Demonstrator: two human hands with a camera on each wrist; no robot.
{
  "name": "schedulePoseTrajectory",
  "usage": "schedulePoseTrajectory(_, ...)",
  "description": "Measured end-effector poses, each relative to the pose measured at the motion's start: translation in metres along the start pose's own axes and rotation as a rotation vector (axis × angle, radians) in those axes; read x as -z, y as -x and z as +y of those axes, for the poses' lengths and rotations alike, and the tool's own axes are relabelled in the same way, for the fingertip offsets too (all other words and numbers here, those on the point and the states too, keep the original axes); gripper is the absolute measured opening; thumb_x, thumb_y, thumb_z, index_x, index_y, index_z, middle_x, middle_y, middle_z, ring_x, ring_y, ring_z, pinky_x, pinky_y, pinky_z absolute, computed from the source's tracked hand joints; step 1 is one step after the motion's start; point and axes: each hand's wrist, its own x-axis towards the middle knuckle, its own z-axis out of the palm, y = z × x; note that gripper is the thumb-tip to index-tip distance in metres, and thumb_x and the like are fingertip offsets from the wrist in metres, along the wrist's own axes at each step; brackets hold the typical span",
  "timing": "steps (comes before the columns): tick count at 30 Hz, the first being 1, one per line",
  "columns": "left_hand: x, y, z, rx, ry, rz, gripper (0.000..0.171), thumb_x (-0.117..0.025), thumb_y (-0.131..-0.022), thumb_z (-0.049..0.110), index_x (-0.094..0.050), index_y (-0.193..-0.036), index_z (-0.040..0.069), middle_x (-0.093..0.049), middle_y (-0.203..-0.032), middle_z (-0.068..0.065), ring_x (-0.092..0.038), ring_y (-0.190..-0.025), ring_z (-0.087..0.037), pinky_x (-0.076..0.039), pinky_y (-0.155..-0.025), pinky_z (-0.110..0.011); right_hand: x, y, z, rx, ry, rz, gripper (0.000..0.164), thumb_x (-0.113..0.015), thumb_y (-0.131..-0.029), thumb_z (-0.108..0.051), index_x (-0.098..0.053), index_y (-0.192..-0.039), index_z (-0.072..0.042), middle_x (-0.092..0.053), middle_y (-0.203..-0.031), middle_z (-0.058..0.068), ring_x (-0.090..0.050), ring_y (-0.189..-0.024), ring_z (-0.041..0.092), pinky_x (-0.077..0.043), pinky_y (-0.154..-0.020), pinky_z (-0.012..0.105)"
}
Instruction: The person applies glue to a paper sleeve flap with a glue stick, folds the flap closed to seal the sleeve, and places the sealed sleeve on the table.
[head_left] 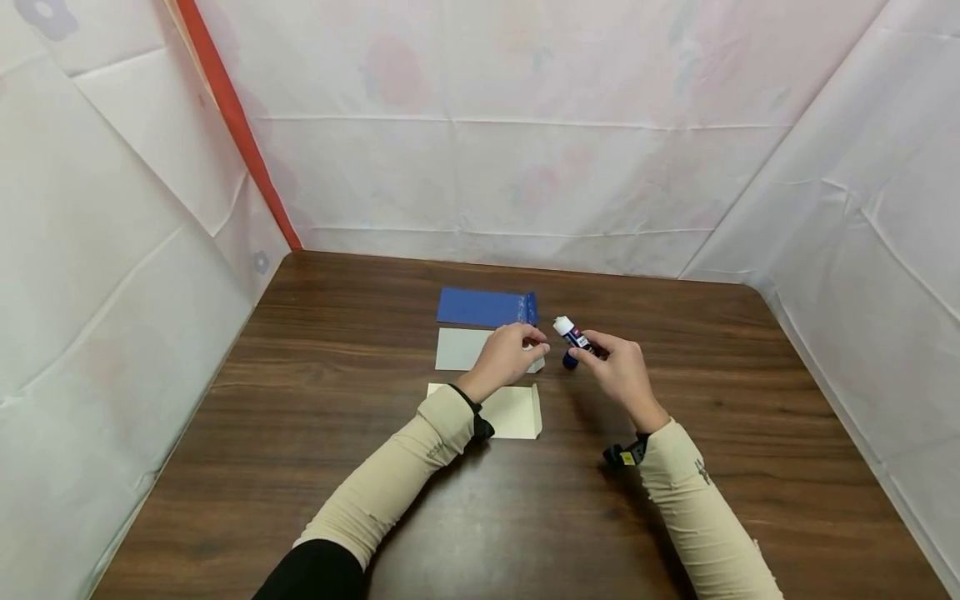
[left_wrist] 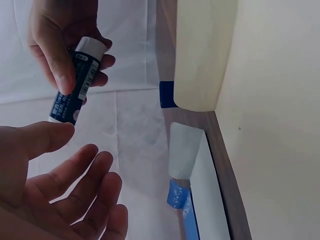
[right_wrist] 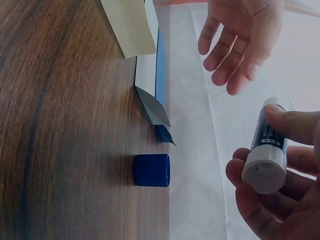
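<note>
My right hand (head_left: pixel 621 371) holds a glue stick (head_left: pixel 576 335) between thumb and fingers, its white end tilted up toward the left. The stick's dark blue label with print shows in the left wrist view. Its blue cap (right_wrist: pixel 152 170) is off and stands on the table just below the stick. Close to the stick's tip, my left hand (head_left: pixel 504 357) hovers with loosely bent fingers and nothing in them. Under that hand lies a pale grey envelope (head_left: pixel 456 348), partly covered by it. Beyond it is a blue envelope (head_left: pixel 478 307) with whitish streaks at its flap.
A cream envelope (head_left: pixel 516 413) lies nearest to me, partly behind the left wrist strap. All three envelopes have their flaps to the right, on a dark wooden table (head_left: pixel 315 467). White sheeting (head_left: pixel 480 183) closes off the back and both sides.
</note>
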Motion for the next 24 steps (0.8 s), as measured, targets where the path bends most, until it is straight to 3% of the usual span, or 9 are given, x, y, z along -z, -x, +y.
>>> schedulePoseTrajectory(10,-0.003,0.006,0.0,-0.003,0.091,0.046,0.029,-0.06,-0.098,0.03,-0.069,-0.117,0.01,-0.069,-0.11,-0.006,-0.065,-0.099,-0.018,-0.052,-0.082,-0.031,-0.003,0.002,-0.004,0.012,-0.001,-0.001,0.028,-0.075,-0.086,-0.018,-0.073,-0.106,0.001,-0.07,-0.08,0.013,-0.05,-0.061,0.014,-0.04,-0.054,0.023)
schedulePoseTrajectory(20,-0.007,0.009,0.002,0.03,0.188,0.05,0.041,-0.057,-0.098,0.039,-0.067,-0.121,0.007,-0.071,-0.112,-0.01,-0.067,-0.103,-0.023,-0.054,-0.086,-0.037,-0.01,0.003,-0.007,0.04,-0.051,0.018,0.026,-0.076,-0.085,-0.016,-0.073,-0.105,0.0,-0.072,-0.081,0.013,-0.051,-0.06,0.012,-0.042,-0.053,0.021)
schedulePoseTrajectory(24,-0.009,0.008,0.001,0.012,0.212,0.072,0.041,-0.056,-0.098,0.039,-0.068,-0.119,0.006,-0.072,-0.109,-0.011,-0.067,-0.1,-0.023,-0.054,-0.083,-0.035,-0.011,0.003,-0.009,0.063,-0.071,0.035,0.025,-0.077,-0.084,-0.014,-0.074,-0.104,0.0,-0.072,-0.08,0.012,-0.052,-0.059,0.012,-0.042,-0.052,0.021)
